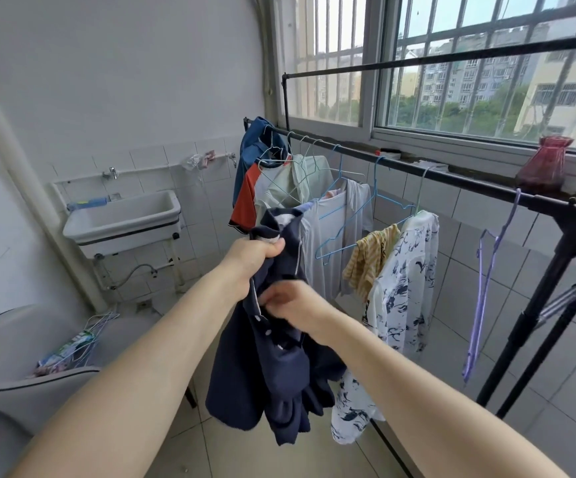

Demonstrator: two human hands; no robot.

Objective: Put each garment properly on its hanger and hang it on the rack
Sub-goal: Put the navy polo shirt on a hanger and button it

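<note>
While the left hand clenches the collar of a navy shirt held up before the rack, and the right hand pinches its buttoned front, spreading the neckline would likely ease a hanger in.

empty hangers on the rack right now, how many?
2 clearly bare: a blue wire hanger mid-rail between the grey shirt and the floral shirt, and a purple hanger near the right post. Others may be hidden among the bunched clothes at the left end.
</note>
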